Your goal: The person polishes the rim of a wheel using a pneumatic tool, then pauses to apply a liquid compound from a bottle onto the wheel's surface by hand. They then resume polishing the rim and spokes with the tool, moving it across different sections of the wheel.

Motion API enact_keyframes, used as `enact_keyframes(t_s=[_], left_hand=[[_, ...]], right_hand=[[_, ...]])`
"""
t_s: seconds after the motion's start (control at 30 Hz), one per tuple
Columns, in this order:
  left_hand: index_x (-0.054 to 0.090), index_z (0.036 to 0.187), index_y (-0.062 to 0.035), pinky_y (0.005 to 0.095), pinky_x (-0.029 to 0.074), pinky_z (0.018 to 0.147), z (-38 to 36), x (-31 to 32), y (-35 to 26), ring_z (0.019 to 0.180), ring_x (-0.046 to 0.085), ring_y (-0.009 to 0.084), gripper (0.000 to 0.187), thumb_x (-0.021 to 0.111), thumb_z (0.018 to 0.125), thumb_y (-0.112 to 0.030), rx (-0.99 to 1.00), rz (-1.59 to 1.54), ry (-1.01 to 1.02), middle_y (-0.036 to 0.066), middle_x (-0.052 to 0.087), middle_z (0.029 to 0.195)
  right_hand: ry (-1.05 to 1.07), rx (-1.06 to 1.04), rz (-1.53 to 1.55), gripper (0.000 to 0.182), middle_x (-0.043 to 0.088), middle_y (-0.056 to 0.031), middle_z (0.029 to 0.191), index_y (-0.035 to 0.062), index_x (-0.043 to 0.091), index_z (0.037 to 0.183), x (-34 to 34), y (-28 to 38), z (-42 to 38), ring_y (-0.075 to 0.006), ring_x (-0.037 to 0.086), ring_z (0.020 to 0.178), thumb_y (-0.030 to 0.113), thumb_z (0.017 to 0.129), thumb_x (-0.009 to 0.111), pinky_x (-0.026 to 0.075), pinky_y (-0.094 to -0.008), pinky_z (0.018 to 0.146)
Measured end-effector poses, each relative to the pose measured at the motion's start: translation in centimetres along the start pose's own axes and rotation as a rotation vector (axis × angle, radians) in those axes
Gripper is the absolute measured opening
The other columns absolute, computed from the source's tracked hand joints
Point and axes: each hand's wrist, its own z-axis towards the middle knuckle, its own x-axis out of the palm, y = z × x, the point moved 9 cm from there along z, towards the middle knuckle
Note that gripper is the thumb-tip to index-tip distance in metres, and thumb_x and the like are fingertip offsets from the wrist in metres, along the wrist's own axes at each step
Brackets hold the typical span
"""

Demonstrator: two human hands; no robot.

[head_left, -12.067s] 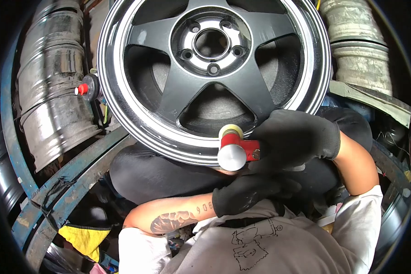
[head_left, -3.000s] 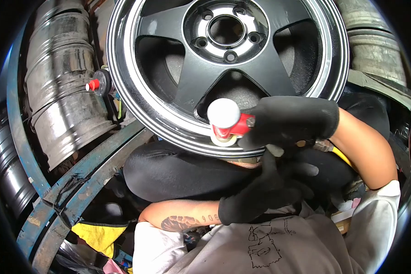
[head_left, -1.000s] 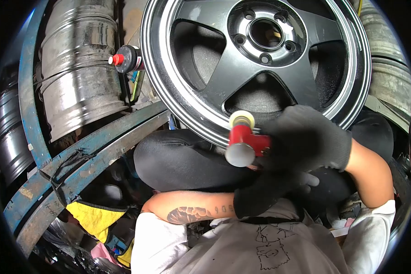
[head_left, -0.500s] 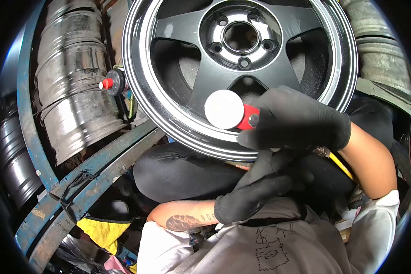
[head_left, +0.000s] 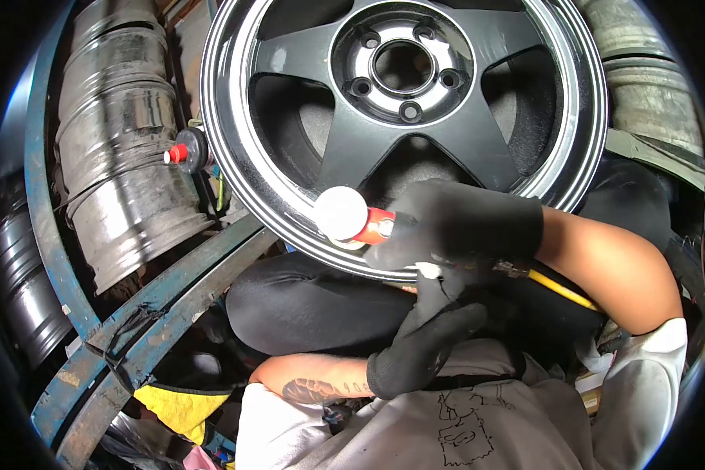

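Observation:
A black five-spoke wheel rim [head_left: 352, 149] with a shiny striped lip is tilted up in front of my lap. My right hand [head_left: 462, 227], in a black glove, is wrapped around a red air tool [head_left: 380, 225] with a round white head [head_left: 341, 213]. That head is over the lower left of the rim's lip; whether it touches cannot be made out. A yellow hose [head_left: 564, 290] runs from the tool under my right forearm. My gloved left hand [head_left: 431, 337] is below, fingers apart and pointing up toward the rim's lower edge, fingertips partly hidden. A small white bit [head_left: 428, 270] shows near them.
A blue metal frame [head_left: 149, 294] runs along the left. Stacked bare metal rims [head_left: 125, 149] stand behind it, and more rims [head_left: 654, 94] at the right. A black round piece with a red tip [head_left: 189, 150] is beside the wheel. A yellow cloth [head_left: 184, 411] hangs at lower left.
My right hand has moved left and slightly down with the red air tool, following the lip. My left hand has shifted a little down. The wheel appears slightly left in view.

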Motion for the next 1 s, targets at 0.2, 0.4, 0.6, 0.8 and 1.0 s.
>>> enact_keyframes(t_s=[0.2,0.4,0.6,0.8,1.0], left_hand=[[0.039,0.148,0.0039,0.0389,0.042,0.112,-0.4,0.5,-2.5,0.126,0.055,0.0237,0.045,0.044,0.106,-0.012,0.15,0.059,-0.089,0.018,0.058,0.136],[0.039,0.146,0.0044,0.0387,0.042,0.111,-0.6,0.8,-2.7,0.125,0.055,0.024,0.046,0.045,0.104,-0.013,0.057,0.223,-0.057,0.019,0.058,0.134],[0.041,0.147,0.0067,0.04,0.045,0.108,0.2,-0.1,-2.5,0.122,0.059,0.0264,0.059,0.054,0.096,-0.021,0.125,0.049,-0.203,0.02,0.055,0.141],[0.042,0.146,0.0037,0.0349,0.049,0.104,0.4,0.7,-0.3,0.12,0.059,0.0193,0.042,0.047,0.107,-0.011,0.059,-0.133,0.049,0.014,0.06,0.132],[0.045,0.144,0.003,0.0331,0.05,0.105,0.9,1.4,1.2,0.122,0.058,0.0193,0.04,0.051,0.108,-0.013,0.119,0.118,0.216,0.014,0.059,0.134]], right_hand=[[-0.054,0.379,0.539,0.047,0.061,-0.0078,0.066,-0.0043,0.07,0.088,0.5,-3.0,0.8,-0.0154,0.061,0.058,0.042,0.094,0.067,0.045,-0.0326,0.053],[0.052,0.268,0.229,0.035,0.064,-0.0112,0.07,0.0008,0.072,0.096,1.6,-2.9,1.5,-0.0211,0.065,0.063,0.036,0.092,0.069,0.049,-0.037,0.056],[-0.186,-0.35,-0.256,0.029,0.066,-0.0195,0.073,0.0093,0.076,0.098,0.8,1.4,1.7,-0.0342,0.07,0.07,0.034,0.084,0.07,0.054,-0.046,0.062],[0.042,-0.173,-0.463,0.03,0.068,-0.0227,0.078,0.0079,0.073,0.103,1.9,1.6,0.5,-0.0401,0.07,0.074,0.03,0.084,0.069,0.055,-0.0477,0.067],[0.022,0.205,-0.277,0.033,0.068,-0.0193,0.074,0.0024,0.071,0.089,-0.3,1.5,-1.2,-0.0399,0.066,0.068,0.035,0.085,0.073,0.052,-0.048,0.063]])
